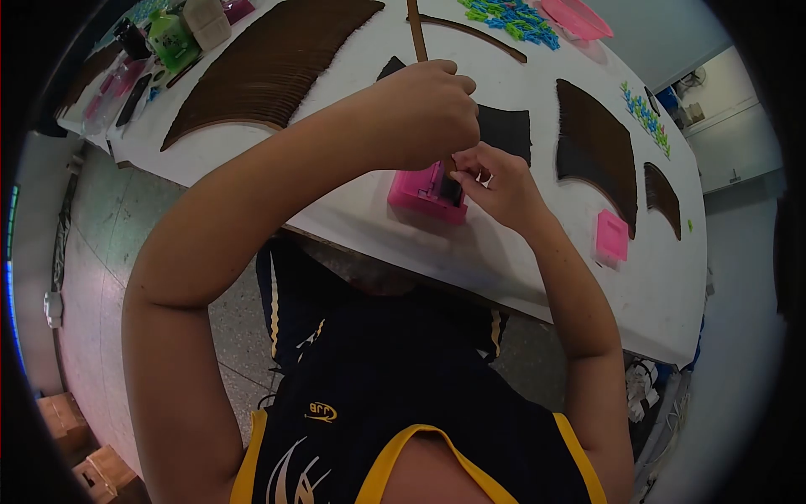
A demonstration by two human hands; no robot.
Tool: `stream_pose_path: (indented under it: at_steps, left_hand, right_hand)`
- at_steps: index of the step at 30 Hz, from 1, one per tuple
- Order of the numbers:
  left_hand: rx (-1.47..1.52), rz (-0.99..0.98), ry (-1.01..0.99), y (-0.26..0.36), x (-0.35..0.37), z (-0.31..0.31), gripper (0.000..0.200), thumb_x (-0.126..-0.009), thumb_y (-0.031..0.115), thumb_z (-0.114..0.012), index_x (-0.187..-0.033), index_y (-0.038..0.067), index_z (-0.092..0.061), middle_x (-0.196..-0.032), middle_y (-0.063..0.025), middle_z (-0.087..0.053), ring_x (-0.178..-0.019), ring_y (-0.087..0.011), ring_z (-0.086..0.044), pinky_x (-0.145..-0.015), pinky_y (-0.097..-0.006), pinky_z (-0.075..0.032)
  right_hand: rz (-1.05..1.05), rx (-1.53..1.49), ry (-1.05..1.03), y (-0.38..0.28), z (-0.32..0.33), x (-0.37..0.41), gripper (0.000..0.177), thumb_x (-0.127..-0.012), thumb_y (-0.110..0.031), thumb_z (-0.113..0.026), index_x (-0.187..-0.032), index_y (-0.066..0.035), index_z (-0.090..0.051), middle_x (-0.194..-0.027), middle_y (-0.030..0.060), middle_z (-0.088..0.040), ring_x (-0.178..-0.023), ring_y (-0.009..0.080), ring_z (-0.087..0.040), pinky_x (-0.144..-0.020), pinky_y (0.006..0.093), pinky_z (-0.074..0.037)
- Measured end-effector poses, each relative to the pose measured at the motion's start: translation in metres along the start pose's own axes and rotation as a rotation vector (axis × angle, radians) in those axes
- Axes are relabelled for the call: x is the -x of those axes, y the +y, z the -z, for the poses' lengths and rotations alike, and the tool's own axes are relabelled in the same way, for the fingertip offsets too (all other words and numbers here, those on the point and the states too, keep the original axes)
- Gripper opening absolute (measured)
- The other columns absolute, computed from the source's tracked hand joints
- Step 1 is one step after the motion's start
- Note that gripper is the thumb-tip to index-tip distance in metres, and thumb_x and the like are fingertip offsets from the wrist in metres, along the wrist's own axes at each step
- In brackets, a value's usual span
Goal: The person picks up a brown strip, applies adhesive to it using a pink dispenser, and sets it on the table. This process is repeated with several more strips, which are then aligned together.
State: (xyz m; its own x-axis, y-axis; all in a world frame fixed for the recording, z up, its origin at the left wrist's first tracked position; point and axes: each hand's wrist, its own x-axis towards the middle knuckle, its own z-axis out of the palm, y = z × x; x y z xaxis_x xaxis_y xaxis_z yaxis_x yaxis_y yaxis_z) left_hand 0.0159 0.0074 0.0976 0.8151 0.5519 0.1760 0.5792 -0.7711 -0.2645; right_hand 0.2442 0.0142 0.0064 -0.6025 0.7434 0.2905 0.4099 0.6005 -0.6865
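My left hand (437, 113) is closed in a fist around a long, narrow brown strip (417, 32), whose upper part sticks up past the knuckles. Below it, my right hand (499, 181) is closed in a pinch at the strip's lower end, over a pink box-like holder (426, 204) with a dark slot. The two hands nearly touch, and they hide the strip's middle. Behind them lies a black rectangular sheet (508, 130), partly covered by my left hand.
On the white table (353, 202) lie a wide row of brown strips (269, 71), a smaller row (596, 151), a short row (662, 197) and a curved strip (470, 34). Small blue and green clips (512, 21), a pink tray (578, 18), a pink case (611, 237) and a green bottle (172, 40) stand around.
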Motion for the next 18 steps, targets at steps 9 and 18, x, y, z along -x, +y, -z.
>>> stream_pose_path:
  at_steps: [9,18]
  left_hand:
    - [-0.014,0.011,-0.012,-0.001,0.003,-0.004,0.008,-0.080,0.009,-0.078,-0.077,0.016,-0.076,-0.084,0.0014,-0.072,-0.099,-0.0175,-0.067,-0.094,-0.0347,-0.051]
    - [0.149,0.048,0.137,-0.001,0.026,-0.028,0.012,-0.079,0.004,-0.075,-0.087,0.013,-0.078,-0.087,-0.0013,-0.070,-0.094,-0.0209,-0.066,-0.089,-0.0377,-0.053]
  right_hand:
    - [0.010,-0.031,0.024,0.000,-0.006,-0.001,0.017,-0.092,-0.003,-0.075,-0.108,-0.003,-0.070,-0.090,0.0098,-0.072,-0.073,0.0165,-0.066,-0.068,0.0308,-0.055]
    - [0.048,0.051,0.032,0.004,0.000,0.008,0.018,-0.090,-0.001,-0.073,-0.107,-0.004,-0.072,-0.089,0.0096,-0.072,-0.075,0.0202,-0.068,-0.069,0.0322,-0.057]
